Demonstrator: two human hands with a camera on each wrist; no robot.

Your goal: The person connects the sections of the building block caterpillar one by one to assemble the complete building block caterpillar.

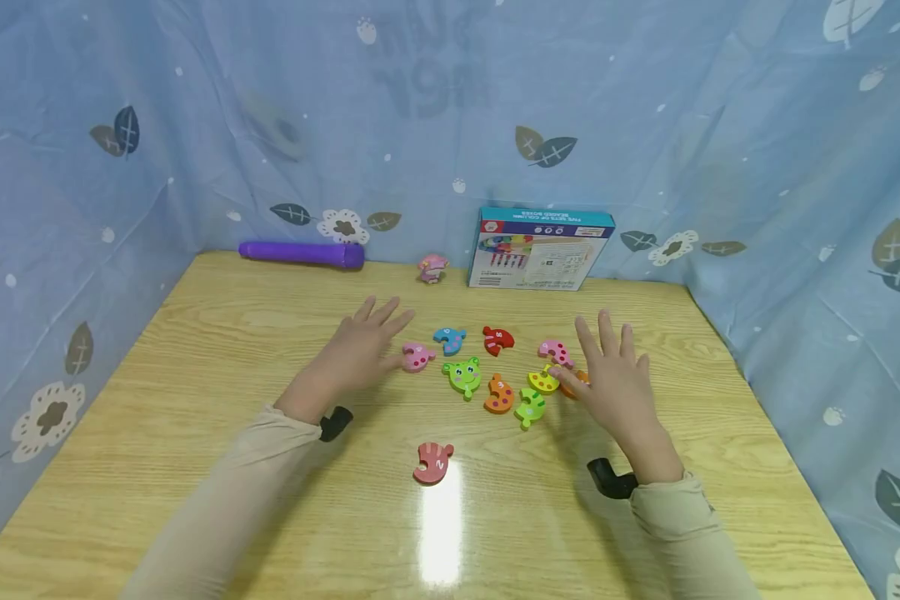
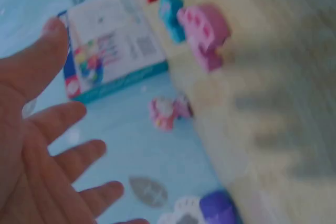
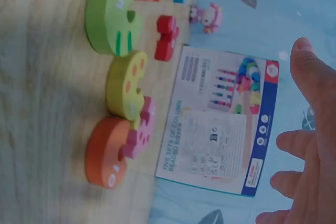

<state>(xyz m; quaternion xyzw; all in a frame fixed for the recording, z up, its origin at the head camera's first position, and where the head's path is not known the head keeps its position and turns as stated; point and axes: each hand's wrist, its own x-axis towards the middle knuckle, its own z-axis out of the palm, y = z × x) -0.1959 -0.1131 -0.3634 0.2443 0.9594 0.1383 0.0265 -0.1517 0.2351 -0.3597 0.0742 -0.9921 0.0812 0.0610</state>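
Note:
My left hand [image 1: 356, 354] hovers with spread fingers, nearest to a pink puzzle piece [image 1: 417, 357]. Fingers also spread, my right hand [image 1: 617, 387] is above an orange piece [image 3: 107, 153] and a yellow piece [image 1: 543, 380]; neither hand holds anything. Between them lie a green smiling head piece [image 1: 464, 377], a blue piece [image 1: 450, 340], a red piece [image 1: 498, 340], an orange spotted piece [image 1: 499, 395], a green striped piece [image 1: 530, 407] and a pink red-dotted piece [image 1: 556, 352]. Closer to me lies a dull red piece [image 1: 433, 463] marked 2.
At the back of the wooden table [image 1: 330, 533], a printed box [image 1: 540, 250] leans by the blue patterned cloth [image 1: 420, 167]. To its left stand a small pink figurine [image 1: 432, 268] and a purple stick-like object [image 1: 300, 253] lying down.

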